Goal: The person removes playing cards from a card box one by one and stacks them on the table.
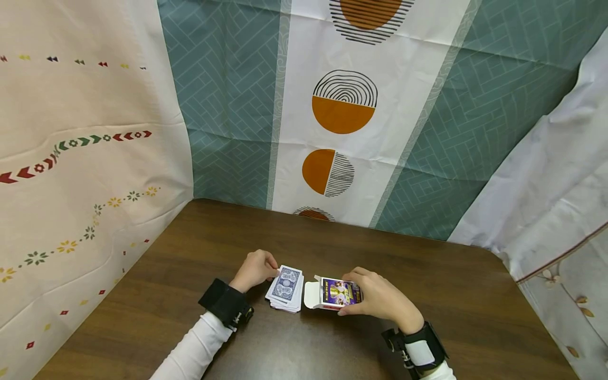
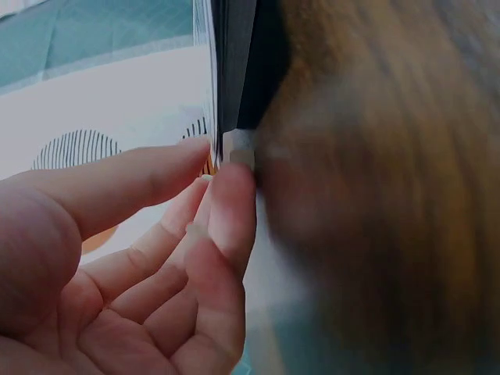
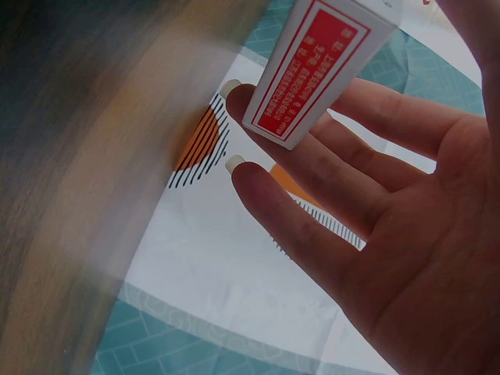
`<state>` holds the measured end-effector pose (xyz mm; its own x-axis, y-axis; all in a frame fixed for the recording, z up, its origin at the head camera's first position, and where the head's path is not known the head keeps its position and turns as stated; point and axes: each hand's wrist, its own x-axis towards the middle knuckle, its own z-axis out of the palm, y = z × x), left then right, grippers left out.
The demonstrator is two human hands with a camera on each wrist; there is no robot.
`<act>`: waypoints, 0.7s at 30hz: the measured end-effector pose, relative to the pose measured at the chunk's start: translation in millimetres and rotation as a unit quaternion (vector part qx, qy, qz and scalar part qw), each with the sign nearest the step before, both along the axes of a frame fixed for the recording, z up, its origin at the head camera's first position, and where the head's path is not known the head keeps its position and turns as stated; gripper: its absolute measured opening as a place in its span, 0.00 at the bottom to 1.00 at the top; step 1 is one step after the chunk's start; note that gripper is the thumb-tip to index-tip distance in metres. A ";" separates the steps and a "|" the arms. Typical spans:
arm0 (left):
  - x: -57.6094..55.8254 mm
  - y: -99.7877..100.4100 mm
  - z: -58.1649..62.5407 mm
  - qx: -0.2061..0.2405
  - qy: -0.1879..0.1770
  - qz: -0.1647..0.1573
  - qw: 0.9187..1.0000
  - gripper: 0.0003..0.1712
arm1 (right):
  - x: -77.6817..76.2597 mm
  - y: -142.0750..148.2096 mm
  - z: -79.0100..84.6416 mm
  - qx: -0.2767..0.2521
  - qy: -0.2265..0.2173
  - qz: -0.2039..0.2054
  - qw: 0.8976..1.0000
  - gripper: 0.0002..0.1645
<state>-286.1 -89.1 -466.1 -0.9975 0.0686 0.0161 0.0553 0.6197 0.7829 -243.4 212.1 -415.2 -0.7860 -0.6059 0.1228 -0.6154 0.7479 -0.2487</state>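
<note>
A loose stack of blue-backed playing cards [image 1: 286, 285] is at the middle of the brown table. At its left edge my left hand [image 1: 256, 269] pinches the cards between thumb and fingertips; the left wrist view shows the stack's edge [image 2: 212, 70] by the thumb tip. Just right of the stack is a card box [image 1: 339, 292] with a purple and yellow picture, its white flap standing open toward the cards. My right hand [image 1: 382, 296] grips the box's right end. In the right wrist view the box's red-and-white end [image 3: 312, 78] lies against the fingers. The inside of the box is hidden.
The brown wooden table [image 1: 214, 232] meets a teal and white patterned curtain [image 1: 228, 105] at the back. A cream embroidered cloth [image 1: 85, 158] hangs at the left, and a white cloth [image 1: 560, 195] at the right.
</note>
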 end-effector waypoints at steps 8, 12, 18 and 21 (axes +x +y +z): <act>2.7 3.4 1.3 0.007 -0.016 -0.008 1.000 0.06 | 0.6 0.0 -0.5 0.002 -0.002 0.002 1.000 0.40; 4.5 4.4 3.0 -0.002 -0.026 -0.005 1.000 0.07 | 0.6 0.2 -0.5 0.004 0.001 0.002 1.000 0.40; 8.9 7.9 12.8 -0.048 0.002 -0.016 0.999 0.07 | 0.8 0.1 1.2 0.002 -0.003 0.002 1.000 0.39; 16.0 13.8 24.3 -0.038 0.037 -0.050 0.997 0.06 | 1.0 0.3 1.1 0.002 -0.001 0.003 1.000 0.40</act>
